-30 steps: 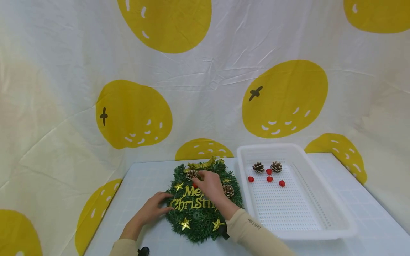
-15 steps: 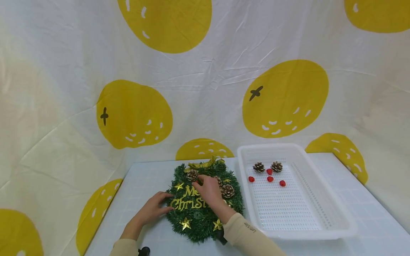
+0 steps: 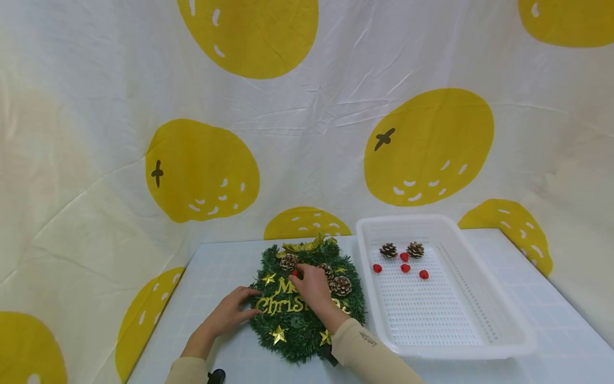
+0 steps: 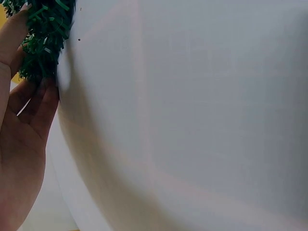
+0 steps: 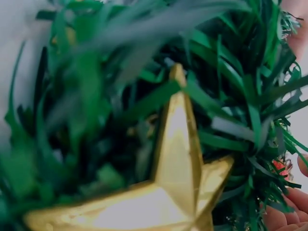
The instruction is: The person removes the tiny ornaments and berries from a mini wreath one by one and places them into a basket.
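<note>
A green Christmas wreath (image 3: pixel 292 325) lies on the table, with gold "Merry Christmas" lettering, gold stars, a gold bow and several pinecones. My left hand (image 3: pixel 233 310) grips its left edge; in the left wrist view the fingers and thumb of that hand (image 4: pixel 21 139) lie around the green tinsel (image 4: pixel 45 41). Over the wreath's upper middle, my right hand (image 3: pixel 314 288) pinches a small red berry (image 3: pixel 294 273) just below a pinecone (image 3: pixel 289 262). A gold star (image 5: pixel 178 192) fills much of the right wrist view, and part of the lettering is hidden behind the right hand.
Right of the wreath stands a white plastic basket (image 3: pixel 446 349). Inside it are two pinecones (image 3: pixel 415 249) and several red berries (image 3: pixel 405 268). A fabric backdrop (image 3: pixel 307 149) with yellow fruit prints hangs behind the table.
My right hand has shifted slightly toward me, uncovering another pinecone on the wreath and more of the red berry. The left hand stays at the wreath's edge.
</note>
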A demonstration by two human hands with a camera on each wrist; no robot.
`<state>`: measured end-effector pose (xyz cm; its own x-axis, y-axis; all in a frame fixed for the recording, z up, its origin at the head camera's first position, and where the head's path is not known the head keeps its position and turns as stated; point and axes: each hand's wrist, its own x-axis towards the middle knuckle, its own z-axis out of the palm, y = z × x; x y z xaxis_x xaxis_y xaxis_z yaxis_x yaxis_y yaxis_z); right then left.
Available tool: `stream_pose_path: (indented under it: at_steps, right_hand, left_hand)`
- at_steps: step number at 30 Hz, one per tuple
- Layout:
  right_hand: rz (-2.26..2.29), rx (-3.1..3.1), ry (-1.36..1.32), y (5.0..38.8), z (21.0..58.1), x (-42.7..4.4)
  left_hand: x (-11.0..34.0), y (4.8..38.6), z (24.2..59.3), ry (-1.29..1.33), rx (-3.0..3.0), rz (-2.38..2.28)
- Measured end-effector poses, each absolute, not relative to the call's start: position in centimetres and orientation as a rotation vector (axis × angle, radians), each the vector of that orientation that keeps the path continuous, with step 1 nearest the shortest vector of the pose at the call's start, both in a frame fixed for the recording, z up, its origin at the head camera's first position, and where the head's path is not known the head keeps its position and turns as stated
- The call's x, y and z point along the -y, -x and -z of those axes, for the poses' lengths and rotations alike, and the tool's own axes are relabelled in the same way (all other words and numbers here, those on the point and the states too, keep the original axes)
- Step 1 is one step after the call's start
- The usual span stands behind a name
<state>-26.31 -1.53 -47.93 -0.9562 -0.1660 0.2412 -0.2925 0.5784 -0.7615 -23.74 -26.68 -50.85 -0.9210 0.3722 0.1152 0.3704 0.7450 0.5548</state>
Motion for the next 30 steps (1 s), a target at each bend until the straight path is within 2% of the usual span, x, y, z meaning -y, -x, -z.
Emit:
stream_pose_path:
  at_steps: [30]
  right_hand:
    - [-0.988, 2.729, -0.422, 26.96, 48.87, 2.21]
  left_hand:
    - [26.84, 23.84, 51.0, -0.641, -2.921, -0.929]
